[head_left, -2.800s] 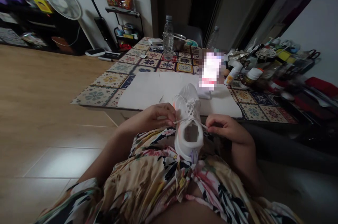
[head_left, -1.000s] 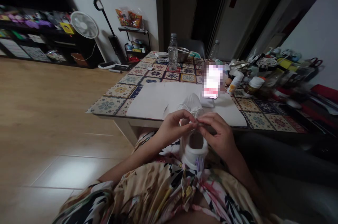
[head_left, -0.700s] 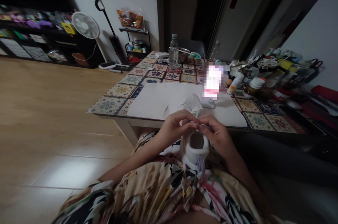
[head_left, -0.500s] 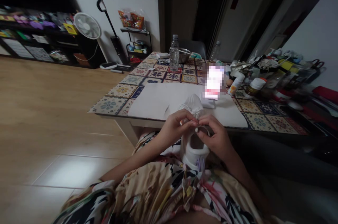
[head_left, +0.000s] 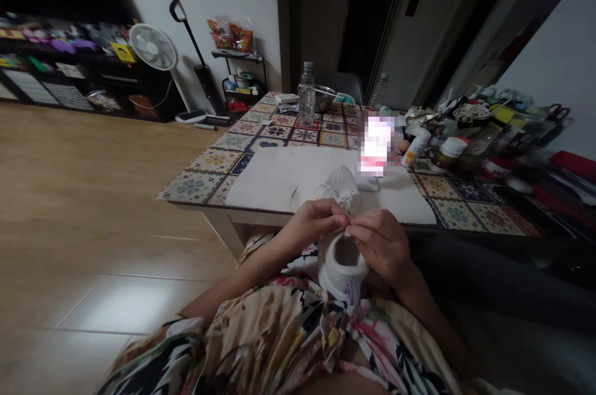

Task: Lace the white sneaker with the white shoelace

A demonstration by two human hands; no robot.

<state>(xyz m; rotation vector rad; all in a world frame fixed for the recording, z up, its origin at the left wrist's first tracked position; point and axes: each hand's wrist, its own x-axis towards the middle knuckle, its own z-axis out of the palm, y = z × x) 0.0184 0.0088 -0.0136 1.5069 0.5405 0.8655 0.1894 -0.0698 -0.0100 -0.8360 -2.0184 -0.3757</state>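
A white shoe point(head_left: 342, 280) with a purple patch at its heel lies in my lap, its opening toward me and its toe at the table edge. My left hand point(head_left: 323, 218) pinches a white shoelace point(head_left: 342, 196) over the shoe's tongue, coming from the left. From the right, my right hand point(head_left: 382, 243) has thumb and fingers closed at the same spot, fingertips almost touching the left ones. The bit of lace between the fingers is mostly hidden.
A white sheet point(head_left: 265, 177) covers the near part of the patterned table point(head_left: 195, 187). On it stands a lit, blurred phone point(head_left: 376, 146). Behind are a plastic bottle point(head_left: 307, 97) and a metal bowl point(head_left: 325, 100). Jars point(head_left: 449, 153) and clutter crowd the right side.
My right hand has turned and closed its fingers further over the lace, hiding the loop and white lace end seen before. My left hand has barely shifted.
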